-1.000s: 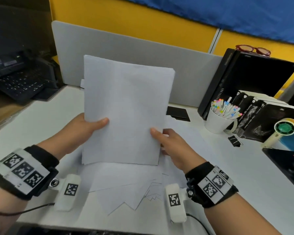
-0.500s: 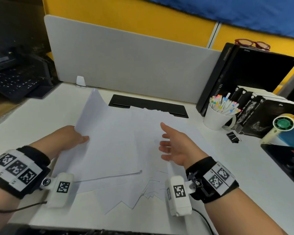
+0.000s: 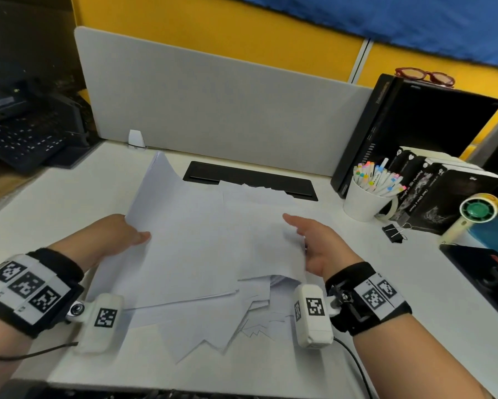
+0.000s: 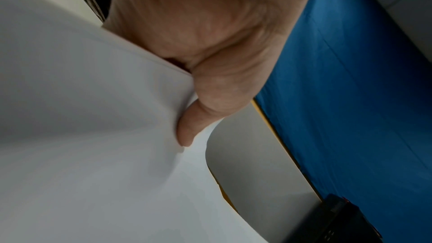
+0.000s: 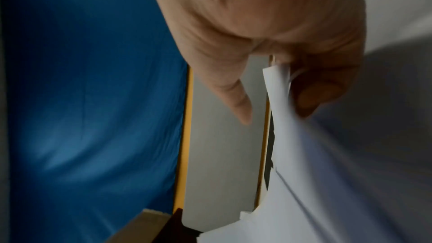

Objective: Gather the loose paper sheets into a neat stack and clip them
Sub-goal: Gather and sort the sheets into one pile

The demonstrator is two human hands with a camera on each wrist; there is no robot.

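Observation:
White paper sheets (image 3: 190,240) lie spread and overlapping on the white desk (image 3: 55,203). My left hand (image 3: 138,236) grips the left edge of the top bundle, thumb on top and fingers beneath, and the far corner curls upward. In the left wrist view my left hand's thumb (image 4: 187,132) presses on the paper (image 4: 93,136). My right hand (image 3: 296,231) is at the right edge, its fingers curled under several lifted sheets (image 5: 304,173) and the thumb held above them. A black binder clip (image 3: 395,233) lies on the desk to the right, apart from both hands.
A grey divider panel (image 3: 213,96) closes the back of the desk, with a black cable slot (image 3: 250,180) in front of it. At the right stand a white cup of markers (image 3: 365,203), black boxes (image 3: 431,197) and a small fan (image 3: 477,210). A keyboard (image 3: 20,142) sits far left.
The bundle held upright in both hands a second ago now lies on the other sheets. My right hand let go, opened, then moved under the right edge and lifted it.

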